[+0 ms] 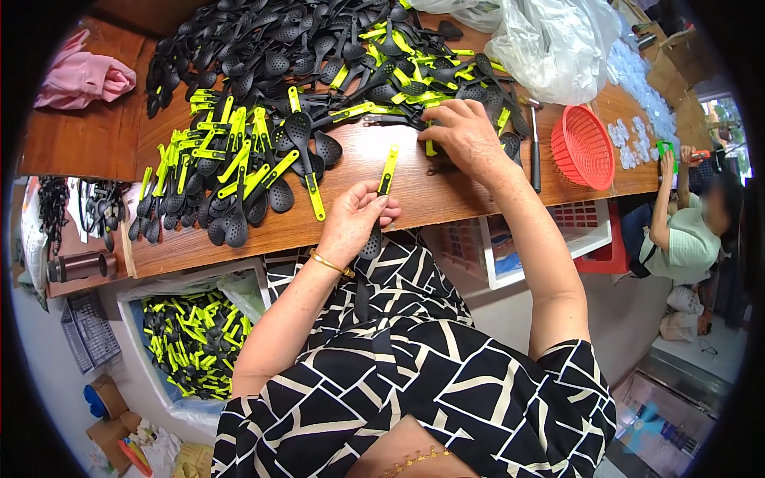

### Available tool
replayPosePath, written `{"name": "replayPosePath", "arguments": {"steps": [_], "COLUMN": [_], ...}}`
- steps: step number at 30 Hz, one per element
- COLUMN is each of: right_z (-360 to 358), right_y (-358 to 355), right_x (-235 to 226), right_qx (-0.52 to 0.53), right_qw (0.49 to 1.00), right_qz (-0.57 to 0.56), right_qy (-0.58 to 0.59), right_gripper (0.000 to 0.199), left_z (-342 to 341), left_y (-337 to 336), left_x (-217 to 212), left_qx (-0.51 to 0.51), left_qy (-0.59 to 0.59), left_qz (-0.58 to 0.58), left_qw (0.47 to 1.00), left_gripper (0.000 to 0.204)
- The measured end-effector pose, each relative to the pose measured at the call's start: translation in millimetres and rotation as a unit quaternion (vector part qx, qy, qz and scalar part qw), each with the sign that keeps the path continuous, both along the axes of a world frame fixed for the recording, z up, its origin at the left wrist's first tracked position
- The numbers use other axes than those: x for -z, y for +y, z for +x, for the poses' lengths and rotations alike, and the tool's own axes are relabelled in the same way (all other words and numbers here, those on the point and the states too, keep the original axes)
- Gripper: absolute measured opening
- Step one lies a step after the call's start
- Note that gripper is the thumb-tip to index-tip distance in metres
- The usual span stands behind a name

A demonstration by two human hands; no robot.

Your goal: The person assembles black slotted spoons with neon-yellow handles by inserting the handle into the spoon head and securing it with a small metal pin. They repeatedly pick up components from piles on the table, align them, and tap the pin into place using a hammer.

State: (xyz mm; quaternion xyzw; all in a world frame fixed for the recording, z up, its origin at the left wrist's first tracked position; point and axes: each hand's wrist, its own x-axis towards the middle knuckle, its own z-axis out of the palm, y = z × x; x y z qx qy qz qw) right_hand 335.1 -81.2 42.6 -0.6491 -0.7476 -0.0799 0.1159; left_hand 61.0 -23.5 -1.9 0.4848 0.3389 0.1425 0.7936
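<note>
My left hand (355, 219) is closed around a black slotted spoon (388, 170) with a lime-green handle. The handle points up and away from me, while the black bowl hangs below my fingers, over the table's near edge. To its right, my right hand (470, 139) is on the wooden table with its fingers bent down. A lime-green piece (431, 147) shows under those fingertips, though what they grip is mostly hidden. Just left of my hands lies a pile of green-handled spoons (239, 171). Behind them is a large heap of black spoon heads (279, 48).
A hammer (535, 147) and a red plastic basket (586, 147) are at the right. Clear plastic bags (550, 48) lie behind them. A bin of green-and-black spoons (195, 342) stands below on the left. Another person (685, 231) works at far right. Pink cloth (84, 76) lies far left.
</note>
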Motion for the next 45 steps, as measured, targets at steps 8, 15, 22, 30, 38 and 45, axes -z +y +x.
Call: {"name": "replayPosePath", "arguments": {"steps": [8,15,22,30,38,45], "right_z": [29.5,7.7,10.2,-6.3,-47.9,-61.8], "right_y": [-6.0,47.3,81.8,46.9,10.0,11.0], "right_x": [15.4,-2.2,-8.2,-4.4,-29.0,-54.6], "right_qx": [0.086,0.042,0.022,0.062,-0.076,-0.110], "right_qw": [0.985,0.986,0.993,0.699,0.932,0.939], "right_qz": [0.060,0.135,0.102,-0.043,-0.076,-0.124], "right_qy": [0.139,0.094,0.052,0.711,0.347,0.300], "right_gripper": [0.032,0.019,0.012,0.023,0.015,0.015], "left_z": [2.6,2.7,2.5,2.3,-1.9,-0.3], "left_y": [2.7,2.2,1.0,6.6,9.8,-1.0], "left_x": [-1.1,3.4,3.3,2.2,-11.9,-22.5], "left_qx": [0.007,-0.003,-0.022,-0.036,-0.016,0.006], "left_qy": [0.007,0.003,-0.012,-0.024,-0.022,0.000], "left_qz": [-0.007,-0.008,-0.022,-0.055,0.025,0.076], "left_qw": [1.000,1.000,0.999,0.998,0.999,0.997], "left_gripper": [0.028,0.029,0.028,0.030,0.030,0.033]}}
